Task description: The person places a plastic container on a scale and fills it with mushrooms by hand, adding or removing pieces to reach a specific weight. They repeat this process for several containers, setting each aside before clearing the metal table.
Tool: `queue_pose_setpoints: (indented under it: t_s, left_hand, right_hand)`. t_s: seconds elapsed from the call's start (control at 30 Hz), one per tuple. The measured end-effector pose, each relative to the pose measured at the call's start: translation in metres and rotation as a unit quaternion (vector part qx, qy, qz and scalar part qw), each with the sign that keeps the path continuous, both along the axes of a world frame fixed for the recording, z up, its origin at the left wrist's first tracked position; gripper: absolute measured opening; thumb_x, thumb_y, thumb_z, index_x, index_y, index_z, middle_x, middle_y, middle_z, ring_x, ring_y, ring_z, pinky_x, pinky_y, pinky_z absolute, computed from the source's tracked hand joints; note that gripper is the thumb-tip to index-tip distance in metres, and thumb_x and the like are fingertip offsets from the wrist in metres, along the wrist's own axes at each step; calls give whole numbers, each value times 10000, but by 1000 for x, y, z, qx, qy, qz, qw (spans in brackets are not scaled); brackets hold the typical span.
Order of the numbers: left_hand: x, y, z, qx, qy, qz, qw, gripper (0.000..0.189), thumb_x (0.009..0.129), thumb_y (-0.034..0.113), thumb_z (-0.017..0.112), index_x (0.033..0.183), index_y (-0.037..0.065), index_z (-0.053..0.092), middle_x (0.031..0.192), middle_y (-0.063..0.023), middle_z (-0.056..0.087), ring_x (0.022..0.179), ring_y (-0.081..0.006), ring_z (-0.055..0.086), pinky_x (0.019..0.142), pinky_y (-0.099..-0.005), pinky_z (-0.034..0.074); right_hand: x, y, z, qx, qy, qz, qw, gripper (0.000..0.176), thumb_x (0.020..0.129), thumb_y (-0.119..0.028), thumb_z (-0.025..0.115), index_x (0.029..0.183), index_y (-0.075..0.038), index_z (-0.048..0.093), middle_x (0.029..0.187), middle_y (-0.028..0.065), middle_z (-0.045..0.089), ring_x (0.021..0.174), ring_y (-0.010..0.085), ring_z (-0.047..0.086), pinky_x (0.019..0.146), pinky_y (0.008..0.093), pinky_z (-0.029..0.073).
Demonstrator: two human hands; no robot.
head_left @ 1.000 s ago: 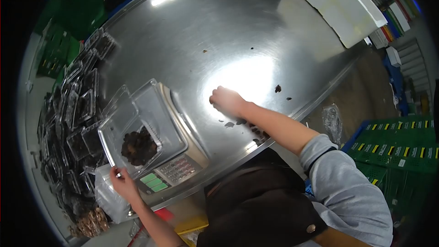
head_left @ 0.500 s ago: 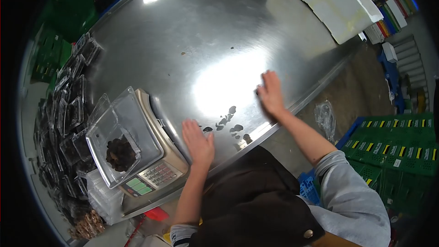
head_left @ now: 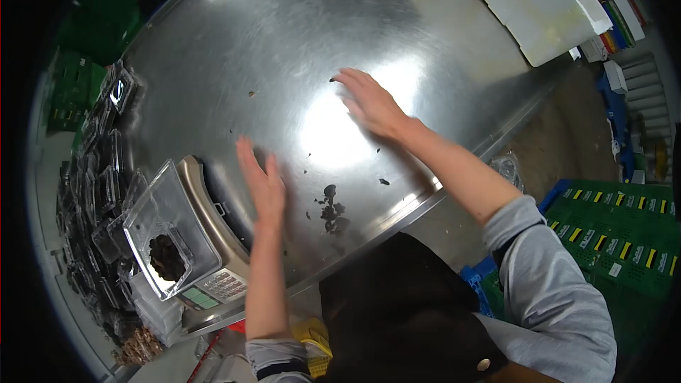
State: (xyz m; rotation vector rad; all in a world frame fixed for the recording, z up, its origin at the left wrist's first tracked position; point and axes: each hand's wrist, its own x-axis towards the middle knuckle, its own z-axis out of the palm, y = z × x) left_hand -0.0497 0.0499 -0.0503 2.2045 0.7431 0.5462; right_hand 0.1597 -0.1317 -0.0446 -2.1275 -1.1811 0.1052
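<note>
My left hand [head_left: 262, 186] is just right of the scale, fingers stretched out and thumb apart, holding nothing. Farther up the steel table [head_left: 298, 35] is my right hand [head_left: 374, 106], open and low over the bright reflection, its fingers pointing left. Between and below the hands lies a loose cluster of thin dark flakes [head_left: 330, 211], with smaller bits scattered about. On the scale [head_left: 227, 283] sits a clear plastic tray [head_left: 142, 225] holding a dark brown, crinkled clump [head_left: 167, 258].
Many clear plastic boxes [head_left: 106, 177] with dark contents are piled along the left. A white foam slab [head_left: 528, 7] lies at the top right. Green crates [head_left: 610, 234] stand on the floor at the right, beyond the table edge. Brown clustered pieces [head_left: 138, 346] sit at the lower left.
Both hands have moved up and to the left in view. The dark flakes, earlier strung out diagonally, now lie closer together. The view has shifted slightly.
</note>
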Motion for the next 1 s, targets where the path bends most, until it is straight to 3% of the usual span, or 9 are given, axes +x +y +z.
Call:
queue_pose_setpoints:
  t_s: [0.1, 0.23, 0.3, 0.37, 0.53, 0.6, 0.73, 0.83, 1.0]
  left_hand:
    - [42, 43, -12, 62, 11, 1, 998, 606, 871, 105, 555, 1414, -36, 327, 1480, -231, 324, 1398, -359, 276, 1158, -407, 211]
    - [86, 70, -17, 67, 72, 2, 995, 598, 844, 123, 593, 1377, -45, 381, 1435, -233, 391, 1359, -365, 339, 1136, -409, 264]
    - [106, 79, -22, 63, 86, -3, 994, 598, 833, 135, 608, 1361, -56, 399, 1430, -237, 397, 1348, -366, 356, 1129, -406, 278]
    - [122, 96, -34, 89, 104, -25, 990, 591, 836, 156, 610, 1353, -52, 413, 1433, -235, 398, 1351, -370, 352, 1127, -409, 281]
    - [94, 70, -63, 199, 37, -76, 976, 417, 896, 128, 555, 1281, -24, 510, 1406, -200, 450, 1333, -350, 387, 1121, -395, 291]
    - [57, 17, -51, 127, 11, -105, 986, 383, 893, 104, 554, 1250, -29, 519, 1363, -209, 480, 1307, -358, 415, 1115, -402, 297]
    - [-32, -77, -13, 9, -13, -280, 960, 347, 829, -11, 591, 1175, -22, 570, 1288, -223, 540, 1281, -385, 458, 1102, -480, 314]
    - [-47, -80, 10, -17, -41, -277, 960, 365, 845, 7, 570, 1207, -32, 545, 1343, -211, 504, 1311, -387, 422, 1109, -481, 301]
    - [1, -64, -14, 93, 57, -218, 970, 478, 913, 116, 531, 1363, -9, 430, 1461, -212, 372, 1382, -388, 306, 1134, -481, 240]
  right_hand:
    - [24, 45, -18, 30, -43, -9, 999, 351, 872, -82, 555, 1210, 6, 525, 1271, 185, 498, 1228, 330, 451, 1058, 421, 368]
    - [-6, 41, -42, -168, -141, 46, 975, 100, 801, -42, 565, 886, 5, 590, 952, 151, 561, 967, 314, 538, 849, 437, 484]
    - [-56, 1, -7, -224, 71, 108, 966, 127, 806, -72, 582, 911, -6, 606, 963, 151, 584, 951, 312, 570, 827, 420, 501]
    - [-86, -46, 14, -4, 171, 118, 978, 165, 849, -97, 584, 994, -78, 661, 887, 110, 623, 887, 279, 603, 804, 390, 507]
    - [-66, -114, -3, 14, 71, -122, 990, 201, 845, -92, 621, 1043, -60, 624, 938, 132, 602, 923, 305, 593, 817, 396, 496]
    - [-61, -117, 0, -95, 92, -196, 972, 226, 837, -96, 625, 1055, -42, 602, 947, 143, 583, 918, 326, 586, 804, 411, 496]
    - [-114, -96, -16, -125, 119, 21, 985, 258, 830, -73, 604, 1083, -38, 576, 957, 157, 575, 951, 338, 573, 812, 413, 494]
    - [-107, -84, 8, -4, 87, -61, 994, 263, 839, -80, 598, 1096, -30, 568, 974, 168, 585, 1003, 351, 557, 838, 428, 484]
    - [-102, -51, -13, -128, -38, -103, 986, 444, 848, -140, 609, 1241, 27, 486, 1331, 228, 451, 1319, 388, 370, 1107, 441, 317]
